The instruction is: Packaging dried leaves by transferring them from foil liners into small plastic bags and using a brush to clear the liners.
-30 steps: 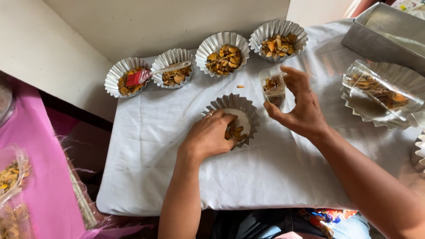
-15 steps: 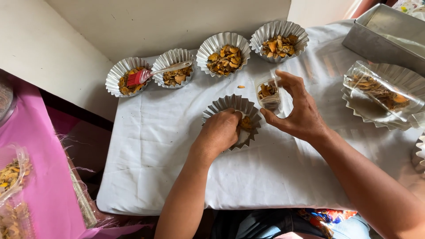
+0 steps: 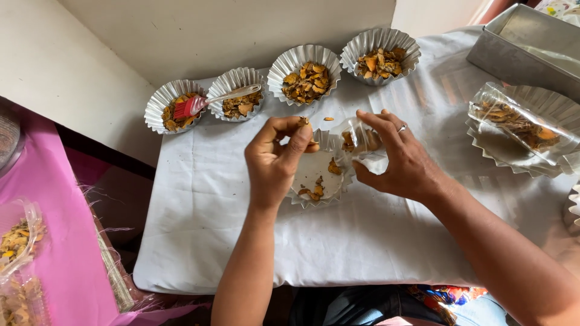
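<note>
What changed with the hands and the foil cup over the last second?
The left hand lifted out of the middle foil cup, pinching a few orange chips toward the small clear bag held by the right hand. The bag, four filled cups and red brush stayed put.

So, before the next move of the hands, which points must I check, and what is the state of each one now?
1. Left hand pinches a dried piece above the foil cup: ok.
2. Right hand holds the clear small bag, tilted toward the left hand: ok.
3. Bag mouth open: cannot tell.
4. Cup sits flat on white cloth: ok.
5. One loose piece lies on the cloth outside the cups: not ok.
</note>
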